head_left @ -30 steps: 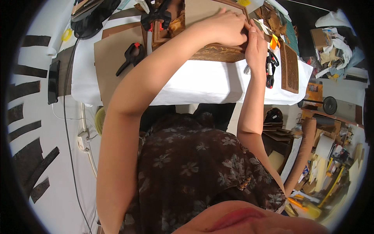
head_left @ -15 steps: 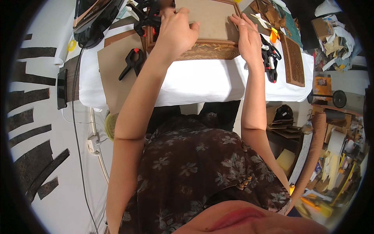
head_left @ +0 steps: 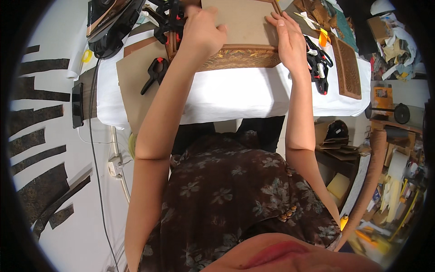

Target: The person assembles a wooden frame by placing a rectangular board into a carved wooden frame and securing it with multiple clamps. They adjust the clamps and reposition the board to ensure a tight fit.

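Head view, sole view.

Item: shallow patterned brown box (head_left: 247, 59), lying at the far middle of the white-covered table (head_left: 240, 102), a beige panel (head_left: 249, 22) sitting within its rim.

Left hand (head_left: 202, 34): resting over the box's left side, thumb pointing right across the panel; fingers curling, tips obscured, so whether they are gripping cannot be told. Change: a second ago it was lying at the right rim beside the other hand; now it is standing apart on the left.

Right hand (head_left: 291, 45): lying open along the right rim, fingers extended, gripping nothing visible; essentially staying there. Meaning, by judgement: contact is now spanning both sides, probably steadying the box.

Surroundings: black clamps (head_left: 168, 20) crowding the far left; one loose clamp (head_left: 155, 75) lying on a beige board (head_left: 136, 84), near left; further clamps (head_left: 320, 63) and a patterned brown piece (head_left: 348, 68) lying to the right.
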The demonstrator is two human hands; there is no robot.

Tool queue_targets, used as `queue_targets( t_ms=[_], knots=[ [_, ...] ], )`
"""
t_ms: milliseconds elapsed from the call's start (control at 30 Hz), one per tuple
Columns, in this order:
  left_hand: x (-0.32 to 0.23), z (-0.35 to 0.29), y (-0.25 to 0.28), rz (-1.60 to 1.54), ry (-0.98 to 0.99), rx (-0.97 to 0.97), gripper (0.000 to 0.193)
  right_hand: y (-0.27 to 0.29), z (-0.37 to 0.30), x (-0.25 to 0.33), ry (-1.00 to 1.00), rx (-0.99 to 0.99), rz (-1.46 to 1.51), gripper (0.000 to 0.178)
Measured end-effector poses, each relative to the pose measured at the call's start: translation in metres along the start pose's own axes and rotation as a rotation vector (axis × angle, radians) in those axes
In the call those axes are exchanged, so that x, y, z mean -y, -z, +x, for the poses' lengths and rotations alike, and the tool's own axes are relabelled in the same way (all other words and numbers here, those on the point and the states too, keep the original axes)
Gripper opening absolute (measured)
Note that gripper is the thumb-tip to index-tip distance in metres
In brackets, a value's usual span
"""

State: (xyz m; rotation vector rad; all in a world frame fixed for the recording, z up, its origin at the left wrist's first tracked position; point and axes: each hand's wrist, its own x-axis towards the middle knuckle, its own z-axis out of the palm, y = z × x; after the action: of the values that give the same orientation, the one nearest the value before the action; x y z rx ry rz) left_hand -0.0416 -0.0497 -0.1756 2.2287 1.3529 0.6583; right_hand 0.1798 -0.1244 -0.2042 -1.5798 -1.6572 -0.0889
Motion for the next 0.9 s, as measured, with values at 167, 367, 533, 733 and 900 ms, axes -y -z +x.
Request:
queue_targets(
  t_ms=[167, 367, 533, 733, 900],
  knots=[
    [0.002, 0.006, 0.004, -0.305, -0.036, -0.165, 0.049, 0.001, 0.0, -0.001, -0.015, -0.003, -0.011, 0.05],
    [0.01, 0.016, -0.003, -0.654, 0.007, -0.146, 0.045, 0.011, 0.004, 0.014, -0.065, 0.023, 0.037, 0.037],
    [-0.019, 0.002, 0.039, -1.014, -0.066, -0.116, 0.048, 0.007, 0.001, 0.014, -0.241, -0.211, 0.415, 0.037],
    [-0.042, -0.003, 0.064, -1.139, -0.282, -0.112, 0.046, 0.031, 0.021, 0.03, -0.345, -0.308, 1.038, 0.039],
    [-0.034, -0.004, 0.069, -1.011, -0.252, -0.161, 0.037, 0.041, 0.031, 0.005, -0.32, -0.523, 1.045, 0.032]
  ],
)
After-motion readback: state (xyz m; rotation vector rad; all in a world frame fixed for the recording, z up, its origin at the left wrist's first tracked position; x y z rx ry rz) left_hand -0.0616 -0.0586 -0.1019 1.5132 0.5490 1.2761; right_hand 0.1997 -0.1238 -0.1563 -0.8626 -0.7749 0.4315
